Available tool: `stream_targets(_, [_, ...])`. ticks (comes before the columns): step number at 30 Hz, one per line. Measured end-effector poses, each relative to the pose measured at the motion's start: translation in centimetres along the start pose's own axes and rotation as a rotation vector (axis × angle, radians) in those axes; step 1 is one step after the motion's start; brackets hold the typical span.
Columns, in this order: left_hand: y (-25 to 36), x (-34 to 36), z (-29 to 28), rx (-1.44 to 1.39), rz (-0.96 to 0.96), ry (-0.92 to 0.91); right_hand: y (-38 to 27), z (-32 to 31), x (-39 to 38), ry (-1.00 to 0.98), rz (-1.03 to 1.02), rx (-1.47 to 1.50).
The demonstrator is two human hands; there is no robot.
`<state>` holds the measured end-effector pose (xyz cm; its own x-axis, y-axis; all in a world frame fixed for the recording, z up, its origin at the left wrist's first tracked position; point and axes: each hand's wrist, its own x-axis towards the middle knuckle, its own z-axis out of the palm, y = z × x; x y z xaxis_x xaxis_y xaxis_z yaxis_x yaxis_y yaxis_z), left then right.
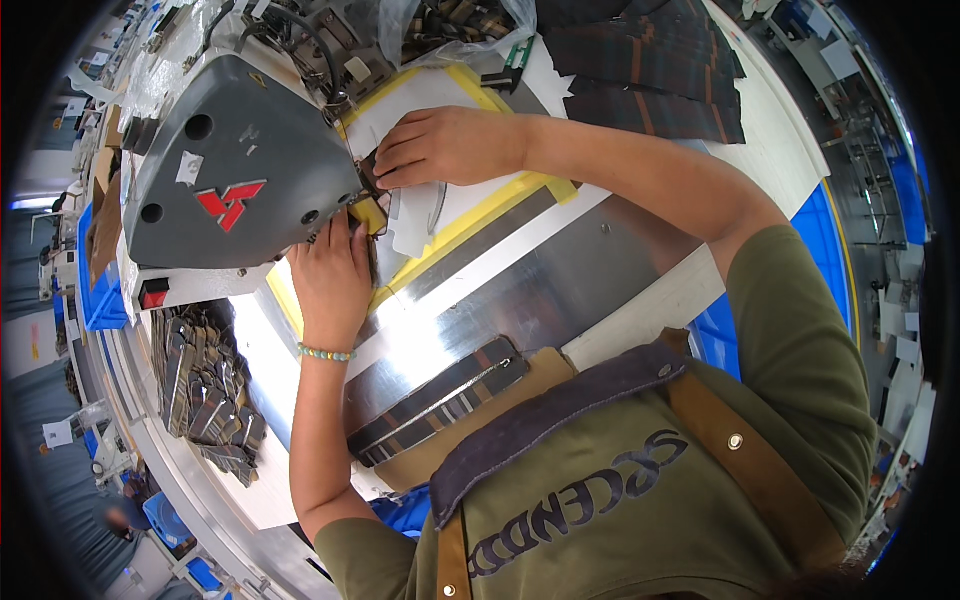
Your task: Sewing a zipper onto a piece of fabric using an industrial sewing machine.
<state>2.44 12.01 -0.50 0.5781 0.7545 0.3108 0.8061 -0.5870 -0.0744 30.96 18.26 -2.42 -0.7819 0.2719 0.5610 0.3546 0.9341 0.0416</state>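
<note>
A grey sewing machine head [245, 165] with a red angular mark stands at the left. At its working end lies a small dark brown fabric piece [367, 170], partly hidden by the machine and my fingers. My right hand [450, 148] reaches in from the right, its fingers bent and closed on the piece's far part. Close against the machine's near side, my left hand [335, 280] grips the near part, with its fingertips partly covered. Between both hands sits a yellow block [370, 214], with white sheet material beside it.
Yellow tape [470, 225] borders the white work surface. Plaid pieces heap up [210, 390] at the near left. Dark plaid fabric [650, 75] is stacked at the far right, near a green-handled tool [518, 55] and a plastic bag [460, 35]. A plaid strip [440, 400] lies before me.
</note>
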Motion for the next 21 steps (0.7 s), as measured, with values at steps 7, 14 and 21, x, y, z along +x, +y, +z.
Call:
stream_targets(7, [1.8, -1.6, -1.4, -0.113, -0.033, 0.025, -2.3, -1.0, -0.2, -0.135, -0.11, 0.065])
stream_targets(14, [2.3, -1.6, -1.6, -0.4, -0.179, 0.061, -4.7, -0.7, -1.7, -0.185, 0.28, -0.007])
stream_targets(21, [1.3, -0.5, 0.4, -0.994, -0.611, -0.077, -4.2, -1.1, -1.2, -0.167, 0.151, 0.062])
